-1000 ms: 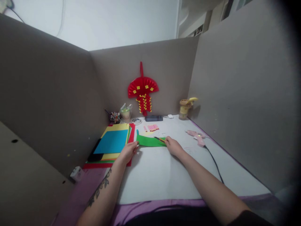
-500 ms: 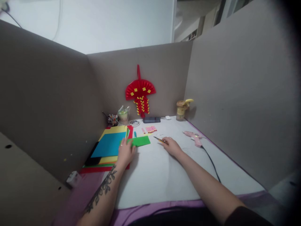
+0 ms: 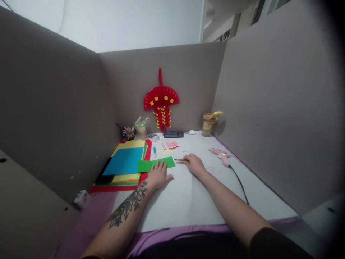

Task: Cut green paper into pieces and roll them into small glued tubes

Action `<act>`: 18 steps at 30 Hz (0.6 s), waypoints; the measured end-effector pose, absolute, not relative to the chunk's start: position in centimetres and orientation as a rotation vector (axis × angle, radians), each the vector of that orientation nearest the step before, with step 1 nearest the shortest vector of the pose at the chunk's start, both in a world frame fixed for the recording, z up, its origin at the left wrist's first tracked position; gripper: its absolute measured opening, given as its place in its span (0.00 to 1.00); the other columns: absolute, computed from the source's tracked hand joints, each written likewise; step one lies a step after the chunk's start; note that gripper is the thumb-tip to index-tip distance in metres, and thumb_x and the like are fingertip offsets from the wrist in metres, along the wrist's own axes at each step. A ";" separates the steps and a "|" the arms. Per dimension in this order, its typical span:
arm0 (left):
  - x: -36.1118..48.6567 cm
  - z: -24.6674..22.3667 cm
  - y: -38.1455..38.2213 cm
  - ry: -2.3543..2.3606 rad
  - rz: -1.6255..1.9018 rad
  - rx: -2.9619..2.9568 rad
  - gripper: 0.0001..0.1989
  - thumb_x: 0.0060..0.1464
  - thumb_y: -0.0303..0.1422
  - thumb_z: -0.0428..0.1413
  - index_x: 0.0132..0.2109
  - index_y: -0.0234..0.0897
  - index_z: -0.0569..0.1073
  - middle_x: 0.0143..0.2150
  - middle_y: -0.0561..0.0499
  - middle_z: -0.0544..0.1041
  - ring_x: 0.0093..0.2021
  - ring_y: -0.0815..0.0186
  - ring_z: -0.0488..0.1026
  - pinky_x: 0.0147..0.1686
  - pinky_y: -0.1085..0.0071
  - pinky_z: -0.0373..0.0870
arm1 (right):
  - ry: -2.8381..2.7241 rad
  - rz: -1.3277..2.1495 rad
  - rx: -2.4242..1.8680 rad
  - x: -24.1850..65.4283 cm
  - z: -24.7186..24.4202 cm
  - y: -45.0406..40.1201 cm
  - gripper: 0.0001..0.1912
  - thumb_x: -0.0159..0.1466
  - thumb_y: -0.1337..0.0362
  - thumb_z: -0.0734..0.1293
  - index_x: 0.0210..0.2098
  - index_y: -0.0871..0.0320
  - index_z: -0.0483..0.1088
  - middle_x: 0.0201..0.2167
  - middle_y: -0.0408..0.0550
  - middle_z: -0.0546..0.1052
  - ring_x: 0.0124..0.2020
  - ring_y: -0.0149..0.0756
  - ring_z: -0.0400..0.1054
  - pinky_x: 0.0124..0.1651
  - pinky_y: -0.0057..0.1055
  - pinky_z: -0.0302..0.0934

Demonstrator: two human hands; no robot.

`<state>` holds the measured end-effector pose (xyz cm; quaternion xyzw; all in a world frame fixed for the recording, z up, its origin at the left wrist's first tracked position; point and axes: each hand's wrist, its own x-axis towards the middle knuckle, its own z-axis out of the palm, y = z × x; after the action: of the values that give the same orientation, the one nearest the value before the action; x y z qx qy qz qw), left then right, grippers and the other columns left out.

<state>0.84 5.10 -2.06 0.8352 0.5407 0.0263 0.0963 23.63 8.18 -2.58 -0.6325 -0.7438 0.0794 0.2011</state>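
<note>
Head view: we find the green strip [image 3: 144, 166] left of the desk's [image 3: 188, 201] middle, one end over the paper stack [image 3: 125, 160] near the left edge. Our left hand [image 3: 159, 176] presses it flat, fingers unclenched, presumably against slipping. Our right hand [image 3: 195, 165] pinches a slim tool [image 3: 181, 160], tip beside the strip's right end, apparently for control.

Gray panels [image 3: 188, 75] enclose the white tabletop [image 3: 194, 212] at the back and both sides, beneath a pale, softly lit wall [image 3: 148, 23]. Purple cloth [image 3: 102, 207] edges the tabletop; beyond the upper right, shelving [image 3: 225, 35] seems to stand, though it is blurred.
</note>
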 end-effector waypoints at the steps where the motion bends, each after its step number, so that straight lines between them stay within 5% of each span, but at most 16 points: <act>1: 0.9 -2.0 4.9 1.624 0.104 2.482 0.38 0.54 0.54 0.40 0.65 0.35 0.50 0.67 0.39 0.47 0.66 0.47 0.40 0.58 0.47 0.42 | -2.101 0.197 -1.781 23.6 -2.4 8.1 0.11 0.61 0.67 0.61 0.41 0.53 0.73 0.40 0.48 0.72 0.46 0.36 0.61 0.47 0.29 0.49; 9: 0.7 -1.6 5.9 1.534 0.119 2.548 0.32 0.57 0.51 0.37 0.65 0.46 0.49 0.68 0.48 0.42 0.66 0.49 0.33 0.59 0.43 0.35 | -2.160 0.089 -1.836 24.1 -2.4 8.2 0.12 0.61 0.66 0.60 0.39 0.51 0.75 0.38 0.48 0.73 0.44 0.38 0.62 0.44 0.32 0.49; 18: 0.5 -1.8 6.2 1.518 0.092 2.496 0.32 0.57 0.52 0.35 0.65 0.46 0.48 0.68 0.47 0.42 0.66 0.49 0.35 0.58 0.44 0.36 | -2.183 0.086 -1.876 24.0 -2.1 8.0 0.12 0.59 0.67 0.62 0.38 0.50 0.75 0.38 0.48 0.74 0.43 0.39 0.63 0.43 0.31 0.51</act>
<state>0.55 6.19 -1.82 0.8488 0.5164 0.0313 0.1093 24.02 8.04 -2.14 -0.6458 -0.7516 0.0297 0.1306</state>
